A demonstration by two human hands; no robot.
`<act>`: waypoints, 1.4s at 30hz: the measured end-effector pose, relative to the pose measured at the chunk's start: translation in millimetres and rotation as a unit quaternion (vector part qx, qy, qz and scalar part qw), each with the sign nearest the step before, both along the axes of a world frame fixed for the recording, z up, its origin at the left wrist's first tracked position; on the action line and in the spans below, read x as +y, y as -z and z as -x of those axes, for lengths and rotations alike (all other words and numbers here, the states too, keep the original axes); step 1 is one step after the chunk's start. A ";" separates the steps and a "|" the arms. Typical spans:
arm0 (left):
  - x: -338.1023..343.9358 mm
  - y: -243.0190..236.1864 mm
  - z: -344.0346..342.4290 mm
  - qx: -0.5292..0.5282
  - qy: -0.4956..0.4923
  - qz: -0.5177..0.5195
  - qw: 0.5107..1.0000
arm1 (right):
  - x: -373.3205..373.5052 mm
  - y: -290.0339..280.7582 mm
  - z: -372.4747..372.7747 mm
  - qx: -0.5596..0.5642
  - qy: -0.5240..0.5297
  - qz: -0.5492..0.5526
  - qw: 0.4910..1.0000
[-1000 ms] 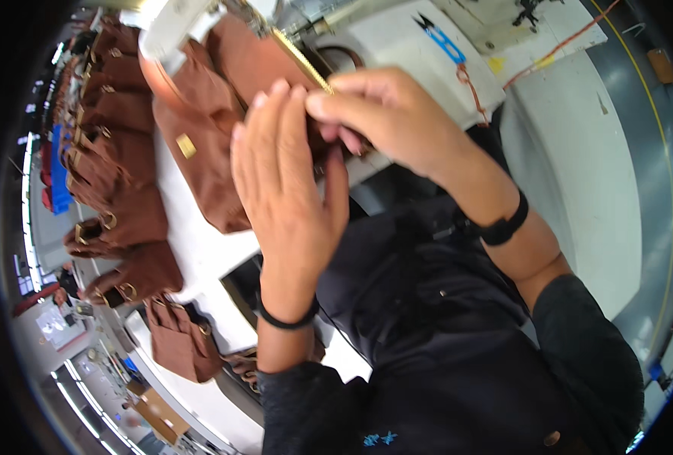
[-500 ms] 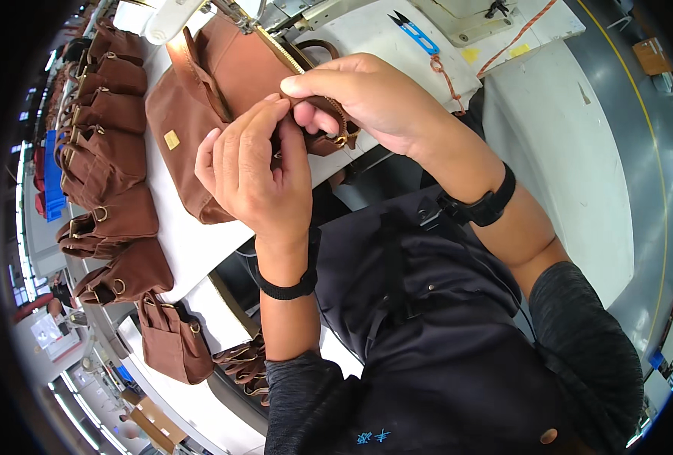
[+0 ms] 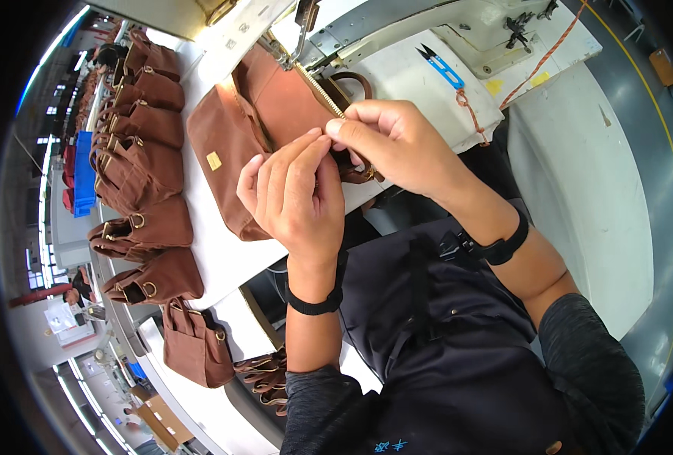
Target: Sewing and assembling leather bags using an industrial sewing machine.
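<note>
A brown bag with a small gold plate lies on the white table, partly under the sewing machine. A zipper with pale metal teeth runs along its opening. My left hand is closed at the zipped edge, its thumb and fingertips pinched together. My right hand meets it there, thumb pressed against bent fingers on the same edge. The bit of edge between the fingertips is mostly hidden by the fingers. A dark brown handle arches up behind my right hand.
Several finished-looking brown bags stand in a row along the left. Another brown bag sits lower, beside bundled brown strips. Blue thread snips on an orange cord lie beyond my right hand. A white curved surface extends rightward.
The whole view has shifted, so everything sits lower and farther right. Both hands stay together at the zipped edge; the right hand's fingers look more curled.
</note>
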State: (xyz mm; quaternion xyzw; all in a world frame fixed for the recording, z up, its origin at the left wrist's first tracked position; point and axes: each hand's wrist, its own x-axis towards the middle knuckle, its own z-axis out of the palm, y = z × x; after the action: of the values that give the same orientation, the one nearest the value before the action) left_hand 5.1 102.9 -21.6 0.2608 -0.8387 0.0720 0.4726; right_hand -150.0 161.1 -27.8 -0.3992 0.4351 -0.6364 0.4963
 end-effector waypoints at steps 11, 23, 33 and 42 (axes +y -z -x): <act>-5.0 -4.5 -2.5 -0.011 0.023 0.035 0.999 | -4.4 10.6 -32.3 -0.143 0.098 0.029 0.985; -12.0 -17.5 -9.5 -0.164 0.006 -0.084 0.983 | -2.6 1.8 -39.1 -0.178 0.114 -0.024 0.977; -14.3 -38.7 -11.2 -0.204 0.046 -0.150 0.966 | -2.1 6.7 -37.8 -0.186 0.098 -0.006 0.978; -19.7 -45.3 -6.6 -0.219 0.028 -0.153 0.963 | -9.3 6.8 -29.8 -0.163 0.089 0.018 0.982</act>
State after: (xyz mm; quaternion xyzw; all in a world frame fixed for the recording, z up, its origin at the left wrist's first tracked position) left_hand 11.6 83.2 23.7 0.2843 -0.9297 -0.0150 0.2335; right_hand -120.2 151.8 -34.6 -0.2583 0.3704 -0.7428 0.4943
